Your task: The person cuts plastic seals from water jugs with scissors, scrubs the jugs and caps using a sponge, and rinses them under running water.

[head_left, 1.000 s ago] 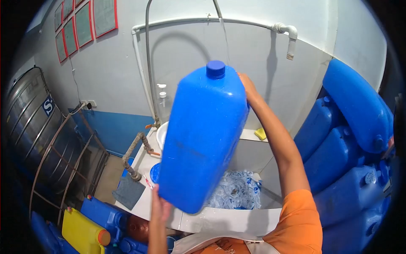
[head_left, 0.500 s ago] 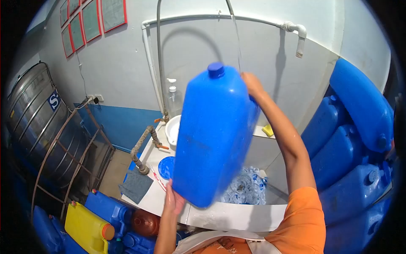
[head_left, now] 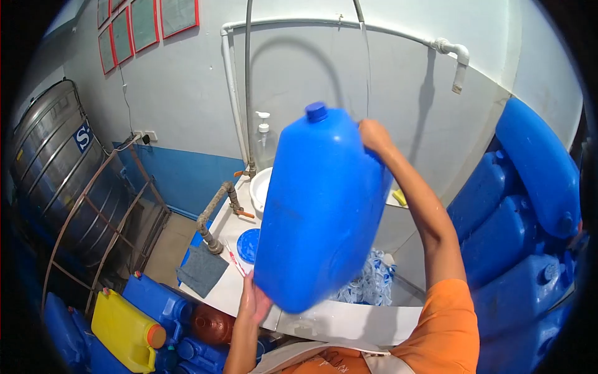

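A large blue plastic water jug [head_left: 314, 206] with a blue screw cap [head_left: 316, 111] is held up in front of me, tilted, cap end up. My right hand [head_left: 375, 137] is closed at its upper right side, where the handle lies; the handle itself is mostly hidden. Under the jug's lower left corner, my left hand [head_left: 254, 300] supports the base, its fingers partly behind the jug. Below it, a pile of white and blue strips [head_left: 372, 283] lies in the basin. A blue round lid [head_left: 248, 245] and a red-and-white toothbrush-like item [head_left: 234, 257] rest left of the jug.
More blue jugs [head_left: 483, 187] are stacked at the right. A yellow jug [head_left: 121, 330] stands lower left, beside a metal frame [head_left: 87, 206] and steel tank [head_left: 59, 162]. Pipes with a valve [head_left: 244, 214], a grey cloth [head_left: 204, 272], a white bowl [head_left: 258, 190] and a pump bottle [head_left: 265, 143] line the counter.
The jug is tipped a little more, its base turned slightly toward me, with both hands still on it. The whole view has shifted slightly, so the surroundings appear lower and further right.
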A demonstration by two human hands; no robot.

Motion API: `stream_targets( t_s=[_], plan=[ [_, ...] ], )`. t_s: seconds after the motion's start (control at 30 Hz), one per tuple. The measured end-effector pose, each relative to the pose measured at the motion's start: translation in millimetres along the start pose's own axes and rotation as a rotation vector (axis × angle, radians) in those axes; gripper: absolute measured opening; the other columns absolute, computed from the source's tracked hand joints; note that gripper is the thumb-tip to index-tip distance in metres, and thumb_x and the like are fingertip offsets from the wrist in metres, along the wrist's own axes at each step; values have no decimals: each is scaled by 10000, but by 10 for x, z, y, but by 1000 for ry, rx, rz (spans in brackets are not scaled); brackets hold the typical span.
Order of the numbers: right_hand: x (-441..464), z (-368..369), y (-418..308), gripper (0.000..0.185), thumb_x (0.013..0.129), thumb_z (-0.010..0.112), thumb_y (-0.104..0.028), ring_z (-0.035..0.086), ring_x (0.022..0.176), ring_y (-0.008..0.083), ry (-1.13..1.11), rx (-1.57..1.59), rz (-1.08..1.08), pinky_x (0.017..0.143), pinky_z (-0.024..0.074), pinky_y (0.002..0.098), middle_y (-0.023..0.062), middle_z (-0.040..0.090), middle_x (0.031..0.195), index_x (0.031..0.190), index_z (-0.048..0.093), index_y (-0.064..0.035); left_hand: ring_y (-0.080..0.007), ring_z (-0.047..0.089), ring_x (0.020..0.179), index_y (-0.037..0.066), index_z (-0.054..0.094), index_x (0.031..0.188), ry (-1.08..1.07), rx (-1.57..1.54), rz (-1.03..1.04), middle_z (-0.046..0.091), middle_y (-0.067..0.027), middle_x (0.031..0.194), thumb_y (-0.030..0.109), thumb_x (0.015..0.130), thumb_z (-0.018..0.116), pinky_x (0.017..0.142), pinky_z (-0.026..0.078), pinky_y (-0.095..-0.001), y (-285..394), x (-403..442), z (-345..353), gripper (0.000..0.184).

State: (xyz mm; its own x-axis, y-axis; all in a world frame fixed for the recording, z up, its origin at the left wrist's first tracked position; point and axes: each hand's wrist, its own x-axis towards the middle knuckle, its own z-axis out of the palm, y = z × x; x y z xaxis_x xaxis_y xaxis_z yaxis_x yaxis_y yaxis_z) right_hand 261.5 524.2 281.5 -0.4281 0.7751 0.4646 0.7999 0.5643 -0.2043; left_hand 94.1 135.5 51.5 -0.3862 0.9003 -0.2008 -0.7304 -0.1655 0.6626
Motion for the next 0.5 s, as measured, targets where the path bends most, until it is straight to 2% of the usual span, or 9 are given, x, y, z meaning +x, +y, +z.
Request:
stream_targets(
  t_s=[0.07, 0.13, 0.17, 0.23, 0.27, 0.3, 0.33, 0.43, 0.5],
  plan=[
    [-116, -150, -286, 374, 697, 583, -343, 620, 807, 404, -41, -3, -5, 707, 482, 475, 267, 622, 828, 815, 675, 1, -219, 506, 1111, 30, 409, 1273, 52, -29, -155, 509, -110, 1245, 505, 907, 378, 967, 401, -369, 298, -346, 71, 601],
    [-171, -378, -400, 372, 696, 581, -339, 621, 803, 406, -94, -2, 7, 706, 483, 473, 271, 620, 825, 801, 675, 6, -227, 507, 1111, 27, 398, 1282, 4, 109, -34, 512, -119, 1243, 496, 905, 388, 978, 393, -383, 758, -396, 178, 602],
    [-116, -490, -414, 372, 700, 578, -344, 621, 808, 406, -21, 67, 37, 711, 484, 470, 269, 622, 826, 788, 676, 4, -230, 531, 1083, 26, 412, 1261, -50, 155, 58, 532, -116, 1215, 475, 911, 390, 957, 414, -388, 932, -407, 355, 569],
    [136, -480, -231, 372, 707, 574, -357, 622, 795, 405, 91, 108, 31, 709, 482, 473, 261, 626, 812, 772, 678, -5, -228, 533, 1084, 27, 415, 1255, 8, 151, 60, 532, -115, 1217, 471, 916, 380, 952, 417, -389, 822, -139, 269, 559],
    [162, -425, -157, 372, 707, 574, -357, 622, 795, 405, 85, 109, 36, 709, 482, 473, 261, 626, 812, 772, 678, -5, -225, 534, 1084, 28, 417, 1249, 62, 139, 70, 531, -113, 1219, 466, 922, 371, 948, 419, -390, 700, 42, 168, 549],
    [172, -394, -107, 374, 708, 574, -355, 622, 795, 406, 81, 119, 6, 704, 482, 473, 259, 627, 815, 776, 675, -1, -220, 527, 1091, 36, 423, 1239, 14, 134, 87, 522, -105, 1230, 454, 930, 360, 952, 411, -374, 482, 202, 48, 523],
    [177, -327, -15, 376, 709, 574, -353, 621, 796, 408, 80, 128, -23, 700, 481, 473, 257, 627, 819, 780, 672, 4, -237, 495, 1130, 37, 415, 1245, -21, 109, 102, 496, -108, 1260, 453, 931, 357, 968, 391, -402, 343, 198, 136, 525],
    [110, 328, 556, 398, 723, 560, -360, 626, 788, 409, -6, 203, -4, 695, 476, 486, 260, 621, 803, 779, 661, 21, -255, 524, 1101, 33, 404, 1256, 12, 82, 31, 507, -135, 1245, 443, 928, 350, 922, 438, -436, 369, 8, 321, 528],
    [-101, 612, 1036, 426, 804, 516, -356, 605, 959, 340, -87, 295, 29, 811, 462, 432, 242, 615, 1017, 972, 633, 18, -253, 554, 1070, 30, 382, 1280, -45, 231, 112, 519, -168, 1223, 449, 922, 336, 900, 460, -419, 766, -142, 488, 553]
  ],
)
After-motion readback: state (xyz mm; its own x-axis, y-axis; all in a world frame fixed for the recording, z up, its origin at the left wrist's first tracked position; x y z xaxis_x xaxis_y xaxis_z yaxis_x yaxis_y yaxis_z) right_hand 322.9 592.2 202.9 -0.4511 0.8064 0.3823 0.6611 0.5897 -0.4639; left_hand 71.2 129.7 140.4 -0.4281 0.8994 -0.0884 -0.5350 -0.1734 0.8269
